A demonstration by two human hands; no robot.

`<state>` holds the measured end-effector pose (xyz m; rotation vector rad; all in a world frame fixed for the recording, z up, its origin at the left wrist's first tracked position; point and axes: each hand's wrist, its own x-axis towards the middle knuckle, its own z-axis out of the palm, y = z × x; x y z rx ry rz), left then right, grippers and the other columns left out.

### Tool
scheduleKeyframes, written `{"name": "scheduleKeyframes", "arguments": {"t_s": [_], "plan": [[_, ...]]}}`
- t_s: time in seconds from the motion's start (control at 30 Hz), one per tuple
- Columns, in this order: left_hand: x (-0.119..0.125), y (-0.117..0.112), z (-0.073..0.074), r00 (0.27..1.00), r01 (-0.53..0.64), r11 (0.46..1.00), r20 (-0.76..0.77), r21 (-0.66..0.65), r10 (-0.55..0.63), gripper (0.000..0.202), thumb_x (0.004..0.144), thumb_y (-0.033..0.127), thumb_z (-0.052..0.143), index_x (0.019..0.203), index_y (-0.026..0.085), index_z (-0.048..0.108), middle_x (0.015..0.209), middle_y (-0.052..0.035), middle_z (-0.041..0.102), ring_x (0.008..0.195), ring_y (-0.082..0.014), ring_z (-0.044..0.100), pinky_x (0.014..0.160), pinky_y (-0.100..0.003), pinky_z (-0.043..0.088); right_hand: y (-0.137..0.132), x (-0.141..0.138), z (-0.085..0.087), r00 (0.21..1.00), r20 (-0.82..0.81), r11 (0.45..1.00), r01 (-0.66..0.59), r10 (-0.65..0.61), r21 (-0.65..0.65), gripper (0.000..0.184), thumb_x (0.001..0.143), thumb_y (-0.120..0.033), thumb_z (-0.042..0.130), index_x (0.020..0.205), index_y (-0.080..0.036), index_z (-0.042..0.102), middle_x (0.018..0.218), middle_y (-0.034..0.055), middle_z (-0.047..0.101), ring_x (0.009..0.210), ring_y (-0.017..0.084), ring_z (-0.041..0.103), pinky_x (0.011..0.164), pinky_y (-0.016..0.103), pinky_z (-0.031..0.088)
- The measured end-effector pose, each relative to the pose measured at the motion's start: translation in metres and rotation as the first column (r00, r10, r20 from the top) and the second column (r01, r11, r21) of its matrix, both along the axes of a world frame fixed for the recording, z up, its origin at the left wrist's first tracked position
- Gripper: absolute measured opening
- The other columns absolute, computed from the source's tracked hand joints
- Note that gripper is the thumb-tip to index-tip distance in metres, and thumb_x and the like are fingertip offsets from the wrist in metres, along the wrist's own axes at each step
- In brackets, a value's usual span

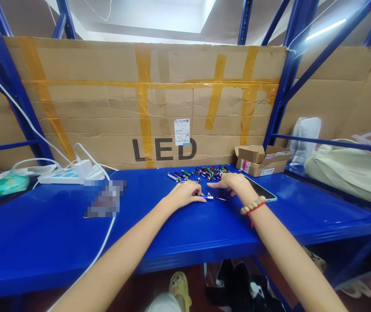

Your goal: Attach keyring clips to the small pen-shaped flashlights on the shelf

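My left hand (185,193) is at the middle of the blue shelf top, its thumb and fingers closed on a small blue metal tube with a silver end (208,197). My right hand (232,183), with a beaded bracelet on its wrist, hovers to the right with the index finger stretched toward the left hand. Nothing shows in it, though its other fingers are partly hidden. Just below it lies a small purple metal tube (222,198). Behind both hands spreads a pile of small coloured metal tubes (208,173) with silver fittings; their exact kind is too small to tell.
A tablet or phone (263,189) lies beside my right wrist. An opened carton (263,161) stands at the back right. To the left are a power strip (65,174) with a charger, a white cable (107,234) and a blurred-out object (104,199). Cardboard (107,117) walls the back.
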<state>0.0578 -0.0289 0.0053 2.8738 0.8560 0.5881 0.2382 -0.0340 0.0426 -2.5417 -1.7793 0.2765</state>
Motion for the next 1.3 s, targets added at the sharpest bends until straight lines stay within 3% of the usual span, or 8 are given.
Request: {"name": "scheduleKeyframes", "arguments": {"t_s": [0.13,0.23,0.4,0.53,0.67,0.9,1.0,1.3], "plan": [[-0.002,0.004,-0.003,0.994,-0.095,0.995,-0.057,0.036,0.097,0.028,0.079,0.047,0.048,0.081,0.02,0.054,0.084,-0.0007,0.058,0.079,-0.0151,0.053,0.06,-0.022,0.034,-0.007,-0.009,0.005,0.99,-0.131,0.977,0.027,-0.056,-0.21,0.076,0.055,-0.07,0.056,0.1,-0.008,0.058,0.076,0.0143,0.066,0.057,0.021,0.064,0.057,0.033,0.05],[-0.005,0.005,-0.004,0.987,-0.138,0.988,-0.078,0.068,0.143,0.023,0.083,0.042,0.045,0.086,0.02,0.053,0.094,-0.0021,0.058,0.088,-0.0162,0.053,0.064,-0.023,0.037,-0.009,-0.014,0.005,0.98,-0.199,0.974,-0.066,0.022,-0.215,0.079,0.053,-0.068,0.06,0.103,-0.008,0.055,0.082,0.014,0.066,0.054,0.019,0.063,0.054,0.031,0.05],[-0.009,0.008,-0.003,0.97,-0.233,0.969,-0.049,0.076,0.237,0.016,0.087,0.03,0.039,0.097,0.022,0.047,0.1,-0.003,0.059,0.093,-0.0182,0.054,0.068,-0.025,0.039,-0.004,-0.019,-0.002,0.932,-0.262,0.964,-0.265,0.249,-0.027,0.068,0.061,-0.071,0.051,0.093,-0.011,0.059,0.07,0.0101,0.067,0.053,0.017,0.063,0.051,0.026,0.049],[-0.012,0.01,0.0,0.927,-0.373,0.923,0.008,0.091,0.374,0.017,0.088,0.024,0.033,0.102,0.021,0.043,0.099,-0.0058,0.06,0.093,-0.0204,0.055,0.067,-0.027,0.04,0.002,-0.022,-0.01,0.916,-0.148,0.922,-0.348,0.373,0.17,0.056,0.077,-0.063,0.037,0.088,-0.014,0.062,0.07,0.0081,0.067,0.052,0.015,0.062,0.055,0.024,0.047],[-0.015,0.012,0.003,0.877,-0.467,0.884,0.135,0.006,0.462,0.018,0.088,0.022,0.033,0.104,0.021,0.041,0.099,-0.007,0.061,0.093,-0.0208,0.056,0.069,-0.029,0.041,0.006,-0.019,-0.015,0.857,-0.054,0.828,-0.476,0.512,0.296,0.042,0.07,-0.058,0.053,0.085,-0.021,0.066,0.08,0.0039,0.068,0.068,0.016,0.063,0.061,0.023,0.044],[-0.012,0.017,-0.005,0.829,-0.429,0.887,0.316,-0.172,0.462,0.025,0.085,0.016,0.035,0.109,0.021,0.042,0.097,-0.0072,0.062,0.093,-0.0203,0.057,0.077,-0.03,0.04,0.015,-0.012,-0.021,0.719,-0.086,0.688,-0.615,0.69,0.385,0.037,0.066,-0.052,0.059,0.078,-0.019,0.07,0.077,0.0015,0.069,0.071,0.015,0.06,0.061,0.021,0.041],[-0.008,0.02,-0.01,0.797,-0.396,0.895,0.407,-0.206,0.447,0.019,0.084,0.016,0.038,0.101,0.019,0.046,0.099,-0.0076,0.061,0.095,-0.0197,0.056,0.082,-0.031,0.039,0.017,-0.01,-0.022,0.724,-0.078,0.686,-0.605,0.685,0.404,0.039,0.068,-0.053,0.056,0.074,-0.018,0.07,0.073,0.002,0.069,0.068,0.015,0.06,0.06,0.022,0.041],[0.001,0.026,-0.013,0.525,-0.266,0.812,0.628,-0.52,0.574,0.019,0.086,0.032,0.035,0.084,0.019,0.048,0.07,-0.0021,0.059,0.067,-0.0145,0.056,0.068,-0.028,0.043,0.021,-0.005,-0.025,0.675,-0.274,0.728,-0.615,0.685,0.303,0.034,0.059,-0.04,0.067,0.081,-0.014,0.069,0.072,0.0042,0.068,0.067,0.016,0.062,0.061,0.021,0.045]]}}
